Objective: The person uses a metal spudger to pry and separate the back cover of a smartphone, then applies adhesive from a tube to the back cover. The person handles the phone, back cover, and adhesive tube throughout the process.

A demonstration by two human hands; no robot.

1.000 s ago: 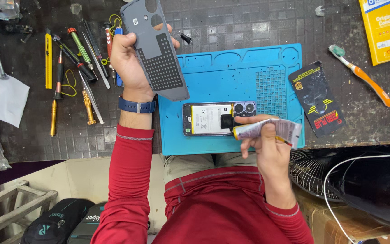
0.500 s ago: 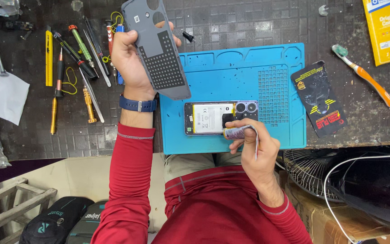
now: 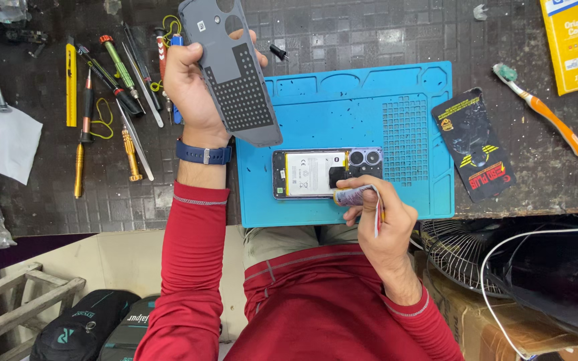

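My left hand [image 3: 192, 87] keeps the grey back cover [image 3: 232, 67] gripped above the mat [image 3: 342, 100]. My right hand [image 3: 376, 214] has swung its small tube [image 3: 352, 195], pinched tight, down against the open phone [image 3: 322, 172], so gluing looks underway.

You have one back cover [image 3: 235, 80] in your left hand [image 3: 192, 87], one tube [image 3: 356, 196] in your right hand [image 3: 376, 217], one open phone [image 3: 326, 172] beside it, one mat [image 3: 369, 100] beneath, one toothbrush [image 3: 543, 113] and one black packet [image 3: 474, 148] right of your right hand.
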